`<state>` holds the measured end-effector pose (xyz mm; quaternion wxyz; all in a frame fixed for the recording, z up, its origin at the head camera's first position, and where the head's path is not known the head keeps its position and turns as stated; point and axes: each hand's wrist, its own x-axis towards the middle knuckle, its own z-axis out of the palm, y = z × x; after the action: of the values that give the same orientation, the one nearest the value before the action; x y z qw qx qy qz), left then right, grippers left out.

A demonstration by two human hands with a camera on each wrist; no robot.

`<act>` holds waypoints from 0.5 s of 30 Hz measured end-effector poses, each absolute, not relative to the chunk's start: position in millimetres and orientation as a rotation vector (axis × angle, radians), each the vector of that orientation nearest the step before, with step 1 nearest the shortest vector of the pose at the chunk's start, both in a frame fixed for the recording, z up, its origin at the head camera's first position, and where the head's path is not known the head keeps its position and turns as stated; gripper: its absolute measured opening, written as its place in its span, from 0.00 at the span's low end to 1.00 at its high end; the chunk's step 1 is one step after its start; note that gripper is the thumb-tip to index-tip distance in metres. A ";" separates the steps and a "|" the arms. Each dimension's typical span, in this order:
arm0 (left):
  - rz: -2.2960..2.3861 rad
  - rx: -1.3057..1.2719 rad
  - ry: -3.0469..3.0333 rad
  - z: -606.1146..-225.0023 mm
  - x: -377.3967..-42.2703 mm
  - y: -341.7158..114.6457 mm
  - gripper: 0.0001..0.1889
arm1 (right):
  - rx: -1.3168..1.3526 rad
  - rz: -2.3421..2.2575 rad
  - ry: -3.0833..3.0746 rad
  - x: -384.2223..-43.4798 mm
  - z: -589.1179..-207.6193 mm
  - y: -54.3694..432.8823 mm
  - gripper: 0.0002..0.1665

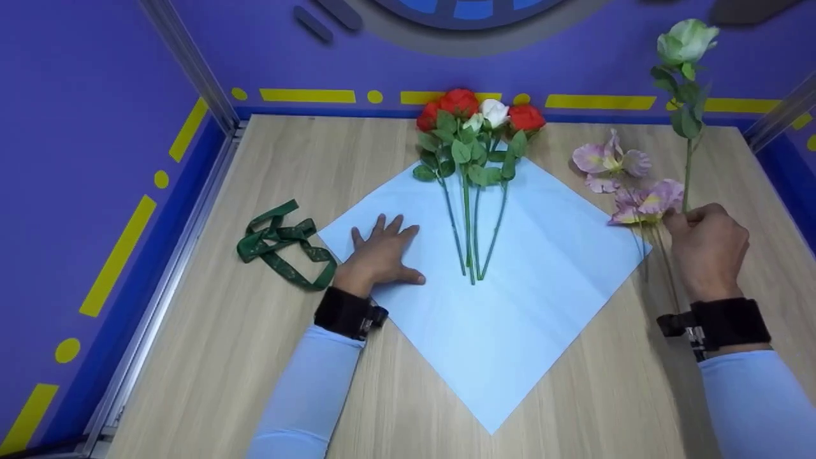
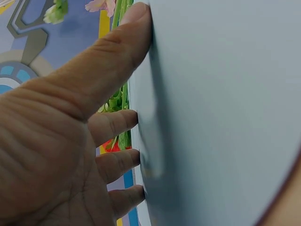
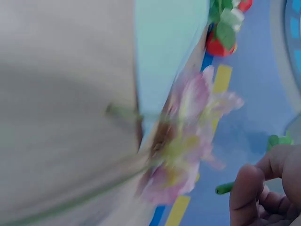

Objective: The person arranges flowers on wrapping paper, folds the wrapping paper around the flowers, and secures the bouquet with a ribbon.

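My left hand (image 1: pixel 381 256) rests with spread fingers on a light blue sheet of wrapping paper (image 1: pixel 510 344), its fingertips touching the surface in the left wrist view. Near the sheet's far corner lie several roses, red (image 1: pixel 459 103) and white (image 1: pixel 494 113), their green stems pointing toward me. Raised above the table at the right, my right hand (image 1: pixel 709 250) pinches the stem of a pale green-white rose (image 1: pixel 687 42). The cut end of that stem (image 3: pixel 225 188) sticks out past the fingers in the right wrist view. Pink-purple flowers (image 1: pixel 650 201) lie beside this hand, partly over the sheet's right corner.
A loosely looped green ribbon (image 1: pixel 280 242) lies left of the paper. The wooden table (image 1: pixel 191 382) is bounded by a blue-purple back wall (image 1: pixel 268 57) and a similar left wall (image 1: pixel 76 159) with a metal rail along its base.
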<state>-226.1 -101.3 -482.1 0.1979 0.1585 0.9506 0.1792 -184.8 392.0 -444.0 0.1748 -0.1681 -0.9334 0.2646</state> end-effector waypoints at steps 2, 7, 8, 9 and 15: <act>0.499 0.445 2.660 -482.3 -225.9 -101.1 0.56 | -0.449 0.776 -2.642 -187.1 -441.9 377.8 0.23; 0.498 0.444 2.663 -482.0 -225.4 -100.2 0.56 | -0.353 0.885 -2.681 -194.0 -438.4 339.6 0.23; 0.497 0.442 2.664 -481.9 -225.3 -100.0 0.56 | -0.336 0.920 -2.690 -195.7 -438.6 331.7 0.22; 0.496 0.438 2.665 -481.9 -225.3 -99.8 0.56 | -0.321 0.951 -2.692 -197.3 -439.3 323.5 0.21; 0.490 0.423 2.668 -482.0 -225.7 -99.4 0.56 | -0.215 1.228 -2.655 -206.5 -452.4 272.4 0.17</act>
<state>-225.7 -99.4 -482.0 0.1968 0.1511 0.9528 0.1751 -206.5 272.4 -452.4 0.1040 -0.0729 -0.9002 0.4165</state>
